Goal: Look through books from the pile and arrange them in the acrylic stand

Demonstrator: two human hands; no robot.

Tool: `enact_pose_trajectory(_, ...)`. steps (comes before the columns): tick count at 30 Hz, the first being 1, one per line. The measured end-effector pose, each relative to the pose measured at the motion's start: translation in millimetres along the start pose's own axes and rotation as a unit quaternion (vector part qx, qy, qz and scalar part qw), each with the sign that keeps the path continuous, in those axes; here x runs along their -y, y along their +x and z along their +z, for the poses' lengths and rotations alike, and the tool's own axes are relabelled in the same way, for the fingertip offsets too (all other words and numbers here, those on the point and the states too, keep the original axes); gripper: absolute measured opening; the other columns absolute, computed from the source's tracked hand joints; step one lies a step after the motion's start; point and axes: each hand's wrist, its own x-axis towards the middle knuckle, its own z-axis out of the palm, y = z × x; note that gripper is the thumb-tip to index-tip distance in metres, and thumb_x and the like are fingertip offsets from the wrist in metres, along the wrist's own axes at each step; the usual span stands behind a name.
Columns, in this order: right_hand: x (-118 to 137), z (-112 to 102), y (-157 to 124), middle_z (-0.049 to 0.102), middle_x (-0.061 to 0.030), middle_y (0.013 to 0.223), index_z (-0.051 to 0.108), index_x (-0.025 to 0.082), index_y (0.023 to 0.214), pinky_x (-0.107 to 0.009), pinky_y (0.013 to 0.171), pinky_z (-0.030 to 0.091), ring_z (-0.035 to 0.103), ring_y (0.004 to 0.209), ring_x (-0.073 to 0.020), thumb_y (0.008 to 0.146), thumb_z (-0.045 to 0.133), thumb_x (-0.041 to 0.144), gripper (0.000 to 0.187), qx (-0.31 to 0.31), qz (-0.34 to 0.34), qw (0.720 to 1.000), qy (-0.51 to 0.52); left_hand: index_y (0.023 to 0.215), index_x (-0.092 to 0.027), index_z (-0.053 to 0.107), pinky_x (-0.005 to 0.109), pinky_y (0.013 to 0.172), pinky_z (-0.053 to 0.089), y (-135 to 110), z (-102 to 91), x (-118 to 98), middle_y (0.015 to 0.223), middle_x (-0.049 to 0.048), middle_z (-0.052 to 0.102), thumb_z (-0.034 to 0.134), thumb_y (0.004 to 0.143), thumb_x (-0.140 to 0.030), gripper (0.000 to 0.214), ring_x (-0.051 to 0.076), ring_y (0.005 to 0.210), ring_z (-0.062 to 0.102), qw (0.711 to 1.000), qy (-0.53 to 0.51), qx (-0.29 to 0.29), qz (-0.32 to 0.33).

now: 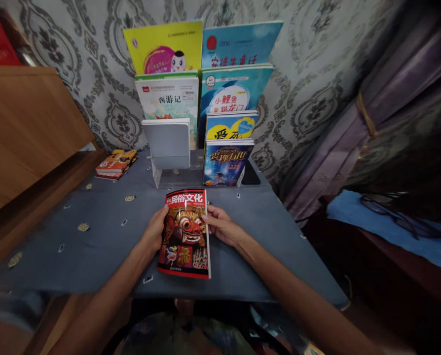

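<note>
A red and black book [185,231] with a painted mask on its cover is held upright and tilted back above the table. My left hand [157,228] grips its left edge, the fingers mostly hidden behind it. On the opposite edge, my right hand [222,224] pinches the book with the thumb on the cover. Just beyond stands a clear book rack [179,178]. Its right side carries a dark blue book [228,162], with yellow and teal books behind. A small grey-backed book [168,143] leans at the left front, before a white book [168,96].
A blue-grey cloth covers the table [105,222]. Small orange books [116,162] lie stacked at the back left, near a wooden cabinet [31,133]. A dark phone [250,175] lies beside the rack. Glasses [398,217] rest on a blue cloth [353,217] at the right.
</note>
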Motion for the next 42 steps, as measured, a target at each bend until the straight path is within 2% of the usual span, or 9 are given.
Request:
enact_pose_trajectory(5,2,3,-2,0.076,-0.0018,0.089,0.07,0.019,0.104,-0.024,0.069,0.056,0.07,0.072,-0.0122,0.064,0.091,0.039,0.05,0.023,-0.001,0.999,0.041,0.106,-0.012,0.069,0.036,0.078,0.062,-8,17.1,-1,0.096,0.0118,0.078,0.07,0.083,-0.058,0.052,0.023,0.08,0.075,0.997,-0.019,0.061,-0.048)
enact_pose_trajectory(9,2,1,-2,0.076,-0.002,0.09,0.07,0.019,0.104,-0.025,0.072,0.057,0.07,0.074,-0.0124,0.063,0.092,0.04,0.051,0.024,0.005,0.998,0.054,0.1,-0.012,0.069,0.032,0.073,0.062,-15,24.3,-5,0.086,0.0095,0.078,0.075,0.082,-0.05,0.043,0.02,0.069,0.074,0.996,-0.02,0.083,-0.041)
enact_pose_trajectory(17,5,-1,-2,0.067,0.0046,0.067,0.07,0.02,0.085,-0.016,0.046,0.043,0.058,0.052,-0.0064,0.062,0.092,0.042,0.038,-0.025,-0.004,0.998,0.061,0.102,-0.013,0.068,0.029,0.066,0.061,-18,26.6,-10,0.08,0.0066,0.077,0.081,0.076,-0.045,0.043,0.018,0.063,0.071,0.996,-0.008,0.072,-0.045)
enact_pose_trajectory(20,8,1,-3,0.068,0.0039,0.068,0.068,0.02,0.082,-0.018,0.05,0.046,0.061,0.057,-0.0088,0.06,0.092,0.043,0.04,-0.043,-0.001,0.997,0.058,0.1,-0.014,0.069,0.032,0.069,0.061,-18,28.3,-8,0.086,0.0071,0.078,0.086,0.068,-0.044,0.048,0.02,0.069,0.073,0.999,0.006,0.053,-0.011)
enact_pose_trajectory(25,14,3,-4,0.073,-0.0007,0.079,0.069,0.021,0.084,-0.022,0.057,0.051,0.064,0.064,-0.0123,0.068,0.08,0.064,0.047,-0.067,-0.031,0.996,0.049,0.099,-0.017,0.068,0.034,0.078,0.06,-15,25.7,-10,0.092,0.0048,0.078,0.09,0.057,-0.048,0.057,0.021,0.08,0.074,0.997,0.025,0.021,0.066)
enact_pose_trajectory(28,15,4,-3,0.073,0.0005,0.083,0.071,0.022,0.087,-0.02,0.063,0.052,0.064,0.068,-0.0106,0.066,0.086,0.053,0.041,-0.075,-0.048,0.996,0.018,0.097,-0.018,0.068,0.032,0.076,0.059,-10,20.5,-14,0.089,0.0033,0.078,0.088,0.055,-0.057,0.061,0.021,0.081,0.074,0.994,0.03,-0.024,0.102)
enact_pose_trajectory(31,13,3,-3,0.073,0.0,0.084,0.073,0.021,0.091,-0.02,0.062,0.051,0.063,0.067,-0.0102,0.066,0.088,0.044,0.037,-0.071,-0.046,0.996,-0.031,0.096,-0.017,0.07,0.032,0.077,0.058,-8,17.3,-21,0.091,0.0047,0.078,0.08,0.063,-0.066,0.06,0.022,0.085,0.073,0.986,0.051,-0.037,0.158)
enact_pose_trajectory(35,19,3,-4,0.069,0.0,0.075,0.075,0.02,0.095,-0.019,0.05,0.041,0.053,0.058,-0.0095,0.074,0.081,0.049,0.037,-0.065,-0.099,0.983,-0.14,0.099,-0.018,0.07,0.032,0.082,0.057,-17,18.4,-31,0.097,0.0046,0.077,0.067,0.079,-0.068,0.055,0.022,0.092,0.071,0.963,0.091,0.001,0.255)
enact_pose_trajectory(42,39,18,-6,0.075,-0.0045,0.097,0.076,0.025,0.104,-0.029,0.065,0.051,0.062,0.078,-0.0186,0.086,0.068,0.049,0.032,-0.056,-0.204,0.925,-0.316,0.11,-0.021,0.069,0.031,0.095,0.052,-28,14.7,-47,0.114,0.005,0.072,0.053,0.091,-0.065,0.05,0.023,0.109,0.065,0.917,0.135,0.014,0.376)
